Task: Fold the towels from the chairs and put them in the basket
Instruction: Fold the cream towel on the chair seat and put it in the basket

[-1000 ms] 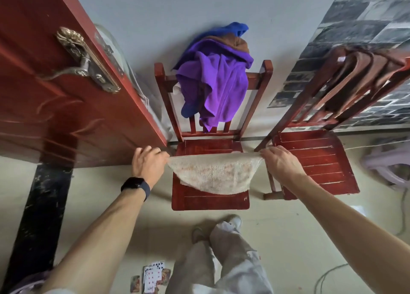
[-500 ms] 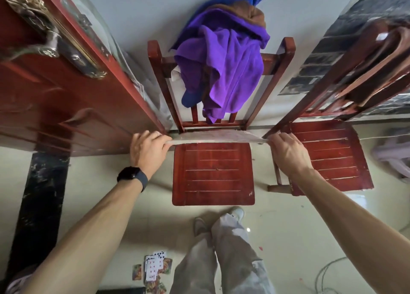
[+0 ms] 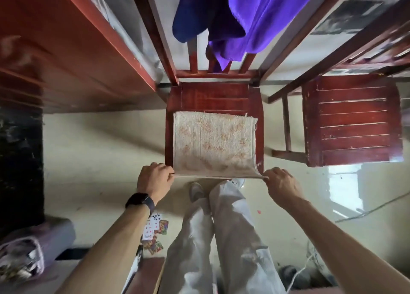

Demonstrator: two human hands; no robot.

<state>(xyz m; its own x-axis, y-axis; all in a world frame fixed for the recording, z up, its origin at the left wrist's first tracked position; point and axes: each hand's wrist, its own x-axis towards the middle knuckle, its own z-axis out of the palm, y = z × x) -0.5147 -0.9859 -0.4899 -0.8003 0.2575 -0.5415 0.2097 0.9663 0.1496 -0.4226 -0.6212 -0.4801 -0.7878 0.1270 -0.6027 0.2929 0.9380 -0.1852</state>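
At frame centre, cream towel (image 3: 214, 143) lies flat on the middle chair seat (image 3: 213, 96), its near edge lifted off the front. Left hand (image 3: 154, 180) and right hand (image 3: 281, 182) each pinch 1 near corner, edge taut between them. My read: fold 1 on this towel is only starting. Purple towel (image 3: 261, 16) and blue towel (image 3: 195, 16) hang on the chair back at top, unfolded. Can't identify a basket for certain.

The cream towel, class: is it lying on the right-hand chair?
No, the cream towel lies on the seat of the centre chair, its near edge pinched by the left hand and right hand.
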